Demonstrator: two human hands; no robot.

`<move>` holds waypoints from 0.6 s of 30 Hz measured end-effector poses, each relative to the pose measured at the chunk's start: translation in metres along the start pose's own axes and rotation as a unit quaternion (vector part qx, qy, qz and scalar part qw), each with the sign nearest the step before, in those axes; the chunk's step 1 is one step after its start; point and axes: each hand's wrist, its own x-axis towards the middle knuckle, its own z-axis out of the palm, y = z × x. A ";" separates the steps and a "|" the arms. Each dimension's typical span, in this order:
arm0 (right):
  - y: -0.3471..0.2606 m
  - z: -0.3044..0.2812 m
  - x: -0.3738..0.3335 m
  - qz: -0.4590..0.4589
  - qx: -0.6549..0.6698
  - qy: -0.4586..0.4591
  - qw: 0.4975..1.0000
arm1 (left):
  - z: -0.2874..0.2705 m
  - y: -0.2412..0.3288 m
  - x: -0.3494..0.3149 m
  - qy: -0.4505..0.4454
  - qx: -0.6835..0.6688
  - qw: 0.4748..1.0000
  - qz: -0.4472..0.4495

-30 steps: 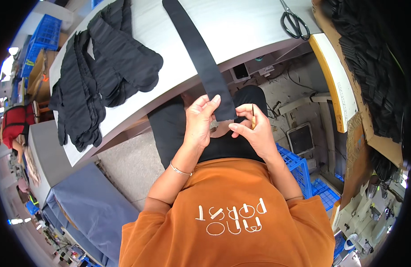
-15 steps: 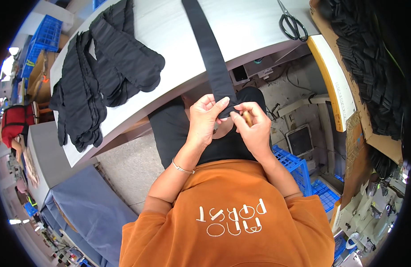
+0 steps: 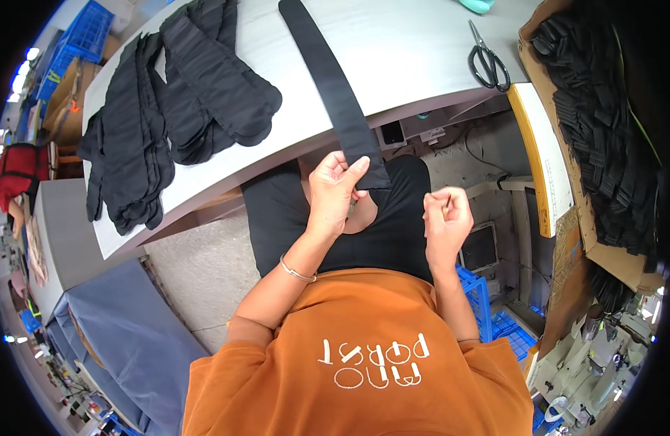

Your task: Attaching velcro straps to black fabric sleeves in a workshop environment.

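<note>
A long black fabric strip (image 3: 333, 89) lies across the white table and hangs over its near edge toward my lap. My left hand (image 3: 333, 192) pinches its near end between thumb and fingers. To the right, apart from the strip, my right hand (image 3: 448, 224) is closed with its fingers curled in. Something small and thin shows between those fingers, too small to name. Over my black-clad lap, both hands are held in front of the table edge.
Stacks of black fabric pieces (image 3: 222, 80) lie at the table's left. Black-handled scissors (image 3: 487, 65) rest at its right. A cardboard box (image 3: 593, 243) full of black strips stands far right. Blue crates (image 3: 480, 294) sit below on the right. A blue-grey cloth (image 3: 131, 341) hangs left.
My right hand has left the strip's end and moved to the right, fingers still closed. My left hand keeps its pinch. The view has shifted slightly.
</note>
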 end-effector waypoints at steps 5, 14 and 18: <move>-0.001 0.031 0.041 0.039 -0.010 -0.130 0.991 | 0.006 -0.002 -0.018 -0.057 0.010 0.996 -0.067; 0.008 0.050 0.078 0.101 0.002 -0.186 0.977 | -0.014 -0.030 -0.047 -0.285 0.101 0.928 -0.219; -0.011 0.006 0.098 0.099 -0.016 -0.204 0.974 | -0.022 -0.050 -0.058 -0.310 0.122 0.922 -0.196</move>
